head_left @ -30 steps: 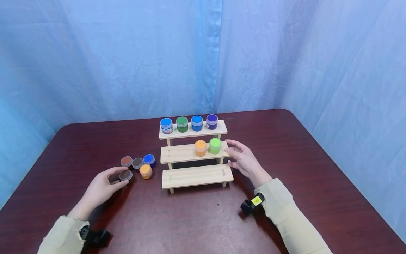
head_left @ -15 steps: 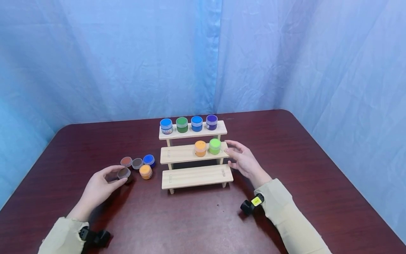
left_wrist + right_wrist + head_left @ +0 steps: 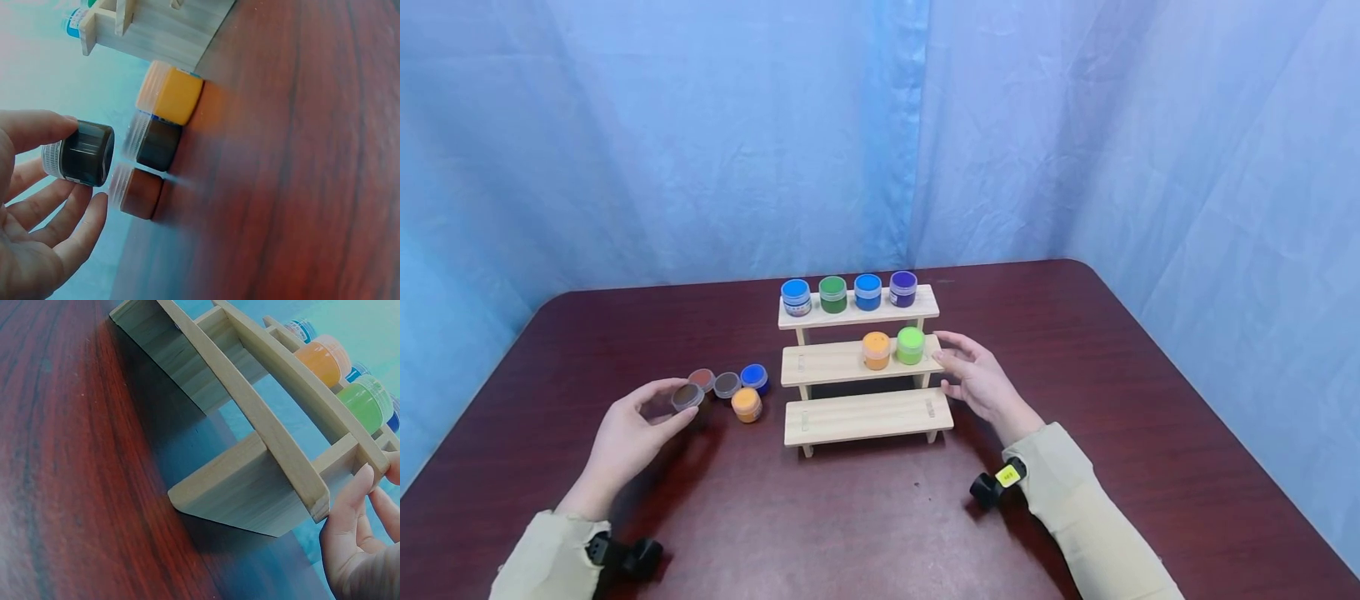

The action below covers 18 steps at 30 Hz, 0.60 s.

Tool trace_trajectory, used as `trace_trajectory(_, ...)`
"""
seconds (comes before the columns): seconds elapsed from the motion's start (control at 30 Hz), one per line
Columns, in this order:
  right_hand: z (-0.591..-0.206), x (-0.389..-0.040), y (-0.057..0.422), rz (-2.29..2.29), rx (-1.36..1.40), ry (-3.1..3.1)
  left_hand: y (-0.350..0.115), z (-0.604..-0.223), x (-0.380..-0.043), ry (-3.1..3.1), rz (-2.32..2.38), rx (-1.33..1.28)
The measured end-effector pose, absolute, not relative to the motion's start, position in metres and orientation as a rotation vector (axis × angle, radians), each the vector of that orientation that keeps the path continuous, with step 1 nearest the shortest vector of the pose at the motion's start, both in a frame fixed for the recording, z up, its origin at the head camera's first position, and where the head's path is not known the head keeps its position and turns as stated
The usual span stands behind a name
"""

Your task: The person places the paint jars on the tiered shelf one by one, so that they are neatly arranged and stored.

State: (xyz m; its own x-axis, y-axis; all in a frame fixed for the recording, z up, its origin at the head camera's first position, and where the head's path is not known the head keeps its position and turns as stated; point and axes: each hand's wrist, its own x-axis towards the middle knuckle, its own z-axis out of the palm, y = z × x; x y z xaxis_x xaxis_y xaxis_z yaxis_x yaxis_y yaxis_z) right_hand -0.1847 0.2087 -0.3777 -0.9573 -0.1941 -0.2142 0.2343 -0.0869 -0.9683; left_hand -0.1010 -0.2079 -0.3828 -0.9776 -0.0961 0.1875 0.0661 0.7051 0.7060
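Observation:
My left hand [image 3: 632,433] pinches a dark brown paint jar [image 3: 87,153] between thumb and fingers; in the left wrist view it is lifted off the table. Just beyond it stand a red-brown jar [image 3: 142,192], another dark jar [image 3: 160,145], a yellow-orange jar [image 3: 178,95] and a blue jar [image 3: 755,377]. My right hand [image 3: 981,383] grips the right end of the middle step of a three-step wooden rack [image 3: 827,364], its thumb on the shelf edge. An orange jar [image 3: 876,350] and a light green jar [image 3: 911,346] sit on that step, beside the right fingers.
Along the top step stand a light blue jar [image 3: 796,297], a green jar [image 3: 832,294], a blue jar [image 3: 868,292] and a purple jar [image 3: 903,288]. The rack is on a dark red wooden table [image 3: 850,525], with blue curtains [image 3: 737,150] behind it.
My left hand has raised the dark brown jar from the table and drawn it slightly left, up near the red-brown jar. The right hand keeps its place on the rack.

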Motion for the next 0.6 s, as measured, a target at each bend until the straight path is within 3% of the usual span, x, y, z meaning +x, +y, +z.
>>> trace_trajectory(0.6,-0.3775,-0.1847,0.2083,-2.121,0.057,1.901,-0.1981,-0.3725,-0.1087,-2.607,-1.238,0.039)
